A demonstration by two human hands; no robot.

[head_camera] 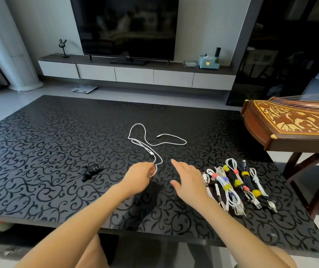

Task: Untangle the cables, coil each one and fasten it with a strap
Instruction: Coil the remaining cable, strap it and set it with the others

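A loose white cable (pixel 145 139) lies in open loops on the black patterned table (pixel 48 142), its far plug pointing left near the middle. My left hand (pixel 138 176) pinches the cable's near end, fingers curled round it. Just to the right, my right hand (pixel 188 180) hovers over the table with fingers spread and holds nothing. A black strap (pixel 91 171) lies left of my left hand. To the right sits a row of several coiled cables (pixel 236 186), white and black, each bound with coloured straps.
A wooden zither (pixel 290 124) on a stand juts over the table's right side. Beyond the table are a low TV cabinet (pixel 135 73), a large television (pixel 125 26) and a scale (pixel 84 88) on the floor.
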